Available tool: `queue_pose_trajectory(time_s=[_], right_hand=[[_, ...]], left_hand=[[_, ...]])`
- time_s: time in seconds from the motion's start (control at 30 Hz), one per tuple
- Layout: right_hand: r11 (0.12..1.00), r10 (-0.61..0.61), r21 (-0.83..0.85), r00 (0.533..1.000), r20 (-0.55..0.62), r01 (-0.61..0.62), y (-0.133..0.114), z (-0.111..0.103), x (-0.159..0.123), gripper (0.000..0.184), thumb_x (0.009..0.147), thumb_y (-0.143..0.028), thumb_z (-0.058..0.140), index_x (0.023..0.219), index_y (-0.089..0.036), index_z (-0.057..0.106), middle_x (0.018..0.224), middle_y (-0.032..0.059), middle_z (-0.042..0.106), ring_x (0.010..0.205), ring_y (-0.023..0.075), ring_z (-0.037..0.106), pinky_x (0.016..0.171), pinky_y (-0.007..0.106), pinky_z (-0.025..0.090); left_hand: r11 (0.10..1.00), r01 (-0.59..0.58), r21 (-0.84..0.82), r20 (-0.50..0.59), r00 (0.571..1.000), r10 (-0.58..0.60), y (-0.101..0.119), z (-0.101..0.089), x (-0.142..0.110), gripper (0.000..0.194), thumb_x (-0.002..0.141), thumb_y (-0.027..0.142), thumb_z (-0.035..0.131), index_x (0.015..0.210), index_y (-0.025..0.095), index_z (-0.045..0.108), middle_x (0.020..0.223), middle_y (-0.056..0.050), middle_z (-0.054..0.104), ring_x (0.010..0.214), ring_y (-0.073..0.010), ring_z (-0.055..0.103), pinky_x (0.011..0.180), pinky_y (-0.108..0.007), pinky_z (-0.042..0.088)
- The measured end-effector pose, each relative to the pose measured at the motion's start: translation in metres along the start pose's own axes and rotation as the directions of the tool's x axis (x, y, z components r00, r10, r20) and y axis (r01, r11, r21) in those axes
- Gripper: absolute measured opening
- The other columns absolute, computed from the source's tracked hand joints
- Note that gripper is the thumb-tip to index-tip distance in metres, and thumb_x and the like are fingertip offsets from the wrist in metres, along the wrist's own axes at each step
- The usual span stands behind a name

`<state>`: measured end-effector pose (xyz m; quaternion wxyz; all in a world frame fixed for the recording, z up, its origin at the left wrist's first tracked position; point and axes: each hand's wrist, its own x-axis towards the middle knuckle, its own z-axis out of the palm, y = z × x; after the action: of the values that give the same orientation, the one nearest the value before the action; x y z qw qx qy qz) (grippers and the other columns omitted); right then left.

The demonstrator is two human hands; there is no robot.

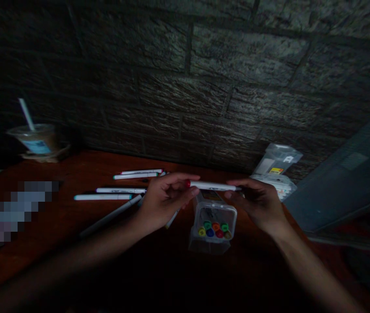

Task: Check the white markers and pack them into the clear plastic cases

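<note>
Both my hands hold one white marker (213,186) level above a clear plastic marker case (213,226). My left hand (163,200) pinches the end with the red cap, and another marker pokes out below its palm. My right hand (258,202) grips the opposite end of the white marker. The case stands on the dark red table (74,226) and shows several coloured marker caps inside. Several loose white markers (113,191) lie on the table left of my left hand.
A plastic cup with a straw (37,139) stands at the back left against the dark brick wall. A clear packet of markers (276,167) rests at the back right. A grey slanted panel (344,182) fills the right side.
</note>
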<state>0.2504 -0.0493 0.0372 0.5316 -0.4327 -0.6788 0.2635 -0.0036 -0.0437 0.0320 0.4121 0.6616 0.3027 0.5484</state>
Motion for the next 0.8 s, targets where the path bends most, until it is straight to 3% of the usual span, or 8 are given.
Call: queue_pose_trajectory(time_s=[0.13, 0.33, 0.5, 0.67, 0.8], right_hand=[[0.996, -0.05, -0.066, 0.999, 0.015, 0.051, 0.006, -0.002, -0.001, 0.023, 0.078, -0.032, 0.088, 0.101, -0.028, 0.084, 0.086, 0.0038, 0.082, 0.075, 0.0213, 0.075, 0.067, 0.034, 0.061], [0.981, -0.142, -0.133, 0.99, -0.011, 0.139, 0.0, -0.005, 0.002, 0.02, 0.079, -0.027, 0.086, 0.098, -0.03, 0.083, 0.093, 0.0038, 0.081, 0.085, 0.023, 0.073, 0.076, 0.037, 0.057], [0.973, -0.212, -0.105, 0.977, -0.033, 0.207, -0.007, -0.008, 0.004, 0.018, 0.082, -0.027, 0.083, 0.099, -0.03, 0.082, 0.099, 0.0045, 0.08, 0.091, 0.0235, 0.072, 0.084, 0.039, 0.056], [0.977, -0.196, -0.099, 0.98, -0.046, 0.19, -0.011, -0.01, 0.003, 0.018, 0.083, -0.027, 0.084, 0.1, -0.031, 0.081, 0.098, 0.0031, 0.08, 0.09, 0.0235, 0.072, 0.084, 0.039, 0.056], [0.989, -0.146, 0.001, 0.987, -0.071, 0.146, -0.013, -0.01, 0.003, 0.015, 0.084, -0.027, 0.083, 0.099, -0.03, 0.082, 0.096, 0.0032, 0.082, 0.086, 0.0222, 0.073, 0.082, 0.038, 0.057]], left_hand=[[0.994, -0.092, 0.063, -0.021, 0.995, 0.093, 0.014, 0.007, 0.001, 0.024, 0.083, 0.023, 0.081, 0.106, 0.019, 0.081, 0.078, -0.002, 0.077, 0.064, -0.0127, 0.066, 0.054, -0.021, 0.051], [0.979, -0.191, 0.074, 0.105, 0.978, 0.182, 0.033, 0.023, 0.011, 0.024, 0.084, 0.024, 0.083, 0.107, 0.022, 0.083, 0.076, -0.002, 0.077, 0.065, -0.0123, 0.065, 0.058, -0.021, 0.052], [0.957, -0.272, 0.096, 0.143, 0.956, 0.257, 0.043, 0.034, 0.023, 0.025, 0.085, 0.027, 0.083, 0.11, 0.023, 0.082, 0.084, -0.003, 0.077, 0.069, -0.0126, 0.066, 0.06, -0.021, 0.052], [0.961, -0.269, 0.065, 0.065, 0.962, 0.265, 0.052, 0.036, 0.041, 0.018, 0.087, 0.024, 0.079, 0.105, 0.02, 0.081, 0.082, -0.003, 0.078, 0.069, -0.0125, 0.068, 0.06, -0.021, 0.052], [0.967, -0.253, -0.023, -0.028, 0.967, 0.253, 0.052, 0.033, 0.053, 0.012, 0.087, 0.022, 0.077, 0.098, 0.019, 0.079, 0.079, -0.001, 0.077, 0.061, -0.0094, 0.064, 0.054, -0.019, 0.048]])
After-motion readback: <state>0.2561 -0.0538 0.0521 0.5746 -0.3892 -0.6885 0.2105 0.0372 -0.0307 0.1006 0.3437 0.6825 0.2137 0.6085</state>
